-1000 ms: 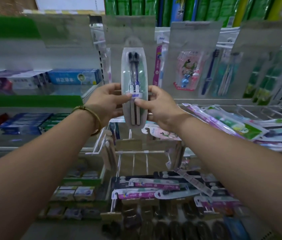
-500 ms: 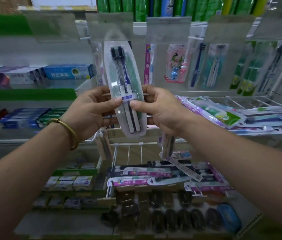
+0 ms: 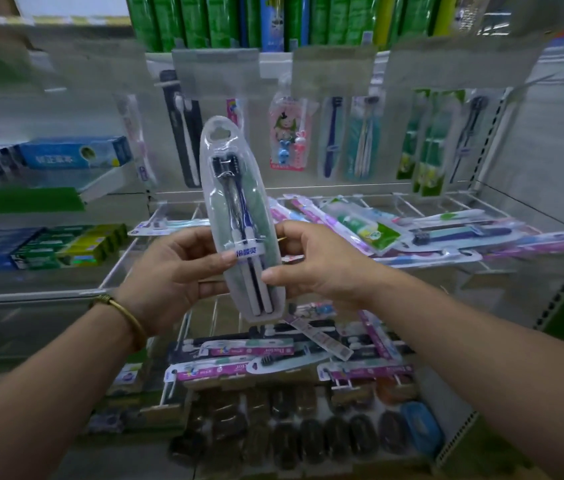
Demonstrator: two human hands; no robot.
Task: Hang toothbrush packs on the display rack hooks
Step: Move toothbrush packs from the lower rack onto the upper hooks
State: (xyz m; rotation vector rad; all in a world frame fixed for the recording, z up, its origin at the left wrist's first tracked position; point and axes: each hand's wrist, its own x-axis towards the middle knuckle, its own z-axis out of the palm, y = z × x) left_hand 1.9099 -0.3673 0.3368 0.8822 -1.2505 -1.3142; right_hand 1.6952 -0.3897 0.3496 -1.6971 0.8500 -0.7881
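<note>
A clear oval toothbrush pack (image 3: 239, 202) with two dark brushes stands upright in front of me, its hang hole at the top. My left hand (image 3: 173, 275) grips its lower left edge, thumb on the front. My right hand (image 3: 315, 265) pinches its lower right edge. The pack is held below and in front of the rack's hooks, where other toothbrush packs (image 3: 363, 140) hang behind grey price tags (image 3: 216, 72). Its top is free of any hook.
A wire shelf (image 3: 446, 202) behind my hands carries a heap of loose toothbrush packs (image 3: 377, 230). More packs (image 3: 256, 351) lie on the lower shelf above dark oval items. Toothpaste boxes (image 3: 76, 155) fill the shelves at left. Green boxes stand on top.
The pack has come down and away from the hooks, its top now tilted slightly left. Both hands keep their hold. The view has shifted so the rack sits further right.
</note>
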